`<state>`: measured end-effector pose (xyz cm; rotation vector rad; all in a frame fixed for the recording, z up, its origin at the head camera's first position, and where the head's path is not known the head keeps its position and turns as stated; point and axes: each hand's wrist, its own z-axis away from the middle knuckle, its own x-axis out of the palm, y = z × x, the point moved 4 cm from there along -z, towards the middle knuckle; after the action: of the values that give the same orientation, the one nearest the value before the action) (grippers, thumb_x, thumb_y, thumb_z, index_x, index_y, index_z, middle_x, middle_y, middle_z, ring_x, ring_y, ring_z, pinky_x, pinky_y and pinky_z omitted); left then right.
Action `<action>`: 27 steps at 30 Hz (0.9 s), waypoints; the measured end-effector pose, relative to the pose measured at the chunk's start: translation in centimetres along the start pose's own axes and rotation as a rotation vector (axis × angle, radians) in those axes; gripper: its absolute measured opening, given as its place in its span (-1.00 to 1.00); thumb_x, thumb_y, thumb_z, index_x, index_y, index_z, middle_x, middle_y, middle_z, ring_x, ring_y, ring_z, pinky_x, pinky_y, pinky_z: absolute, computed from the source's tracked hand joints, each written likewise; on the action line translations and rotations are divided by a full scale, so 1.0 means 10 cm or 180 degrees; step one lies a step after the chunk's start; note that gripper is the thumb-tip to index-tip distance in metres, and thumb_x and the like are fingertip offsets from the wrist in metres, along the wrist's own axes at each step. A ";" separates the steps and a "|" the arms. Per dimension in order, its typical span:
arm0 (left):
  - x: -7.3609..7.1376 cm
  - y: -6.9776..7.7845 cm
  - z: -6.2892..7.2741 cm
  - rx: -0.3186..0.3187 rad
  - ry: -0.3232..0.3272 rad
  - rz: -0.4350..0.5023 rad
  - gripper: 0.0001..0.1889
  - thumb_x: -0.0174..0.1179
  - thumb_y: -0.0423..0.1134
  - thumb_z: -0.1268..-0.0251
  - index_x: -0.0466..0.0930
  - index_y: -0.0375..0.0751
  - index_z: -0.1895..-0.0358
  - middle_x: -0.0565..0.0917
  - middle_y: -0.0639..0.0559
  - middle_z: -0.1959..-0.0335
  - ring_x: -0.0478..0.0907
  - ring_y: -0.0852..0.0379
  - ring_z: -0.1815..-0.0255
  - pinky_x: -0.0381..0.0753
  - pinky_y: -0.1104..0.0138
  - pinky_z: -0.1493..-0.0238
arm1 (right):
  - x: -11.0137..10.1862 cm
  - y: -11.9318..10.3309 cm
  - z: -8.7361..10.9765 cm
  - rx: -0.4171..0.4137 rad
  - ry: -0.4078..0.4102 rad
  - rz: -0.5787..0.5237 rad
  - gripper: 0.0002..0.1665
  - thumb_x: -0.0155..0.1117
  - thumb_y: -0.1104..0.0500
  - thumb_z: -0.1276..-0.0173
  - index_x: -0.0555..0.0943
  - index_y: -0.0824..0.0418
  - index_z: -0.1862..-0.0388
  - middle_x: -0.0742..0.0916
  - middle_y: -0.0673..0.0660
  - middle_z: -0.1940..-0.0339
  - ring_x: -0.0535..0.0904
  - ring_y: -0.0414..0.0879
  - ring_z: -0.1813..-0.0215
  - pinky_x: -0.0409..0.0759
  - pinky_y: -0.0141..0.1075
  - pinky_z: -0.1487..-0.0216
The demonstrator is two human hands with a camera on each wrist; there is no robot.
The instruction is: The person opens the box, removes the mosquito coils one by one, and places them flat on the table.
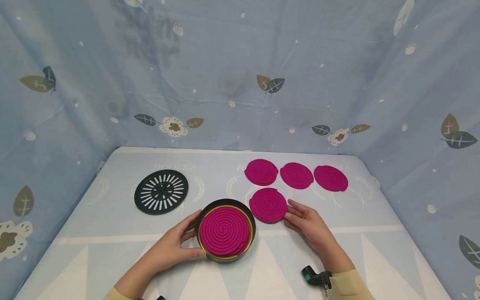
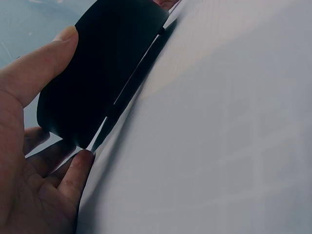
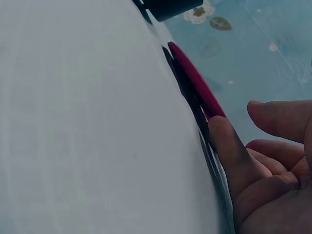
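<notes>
A round black container with a yellow inner rim stands near the table's front, and magenta spiral coasters lie stacked inside it. Thumb on the near side and fingers on the far side, my left hand grips its left wall; the left wrist view shows the dark wall between them. Just right of the container is another magenta spiral coaster. My right hand touches this coaster's right edge. In the right wrist view a fingertip meets the coaster's edge, while the thumb stands apart from it.
Three more magenta coasters, left, middle and right, lie in a row toward the table's back. A black slotted disc lies at the left. Patterned blue cloth hangs behind and beside the table.
</notes>
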<state>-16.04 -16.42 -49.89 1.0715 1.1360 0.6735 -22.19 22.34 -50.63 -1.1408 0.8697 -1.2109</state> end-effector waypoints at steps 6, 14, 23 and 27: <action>0.01 -0.01 0.00 -0.0025 0.0003 -0.0004 0.19 0.62 0.10 0.23 0.09 0.08 -0.56 0.31 0.05 -0.45 0.29 0.08 -0.43 0.42 0.44 -0.34 | -0.03 -0.03 0.04 -0.0081 0.0023 0.0102 -0.20 0.30 0.33 -0.38 0.20 0.32 -0.53 0.45 0.33 -0.40 0.51 0.02 -0.30 0.63 -0.21 -0.20; 0.00 0.00 0.00 -0.0020 0.0012 0.0004 0.19 0.62 0.09 0.22 0.10 0.06 -0.56 0.31 0.05 -0.45 0.29 0.08 -0.43 0.43 0.44 -0.34 | -0.05 -0.04 0.06 -0.0187 0.0119 0.0284 -0.26 0.29 0.32 -0.39 0.28 0.29 -0.50 0.51 0.36 -0.33 0.54 0.06 -0.27 0.64 -0.23 -0.18; 0.01 0.02 0.00 -0.0032 0.0005 0.0016 0.19 0.62 0.08 0.22 0.10 0.07 -0.56 0.31 0.05 -0.45 0.31 0.08 -0.42 0.43 0.43 -0.34 | -0.06 -0.06 0.09 -0.0248 0.0217 0.0358 -0.27 0.32 0.30 -0.36 0.32 0.32 -0.48 0.56 0.36 -0.28 0.59 -0.04 -0.21 0.65 -0.26 -0.16; 0.01 0.02 0.00 -0.0067 0.0008 0.0010 0.19 0.63 0.07 0.23 0.10 0.08 -0.56 0.31 0.05 -0.46 0.31 0.09 -0.42 0.43 0.43 -0.34 | -0.07 -0.06 0.09 -0.0239 0.0255 0.0382 -0.27 0.34 0.29 -0.36 0.33 0.30 -0.47 0.58 0.35 -0.26 0.59 -0.03 -0.21 0.65 -0.26 -0.16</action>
<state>-15.97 -16.29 -49.73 1.0551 1.1273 0.6882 -21.61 23.17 -49.93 -1.0900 1.0374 -1.1396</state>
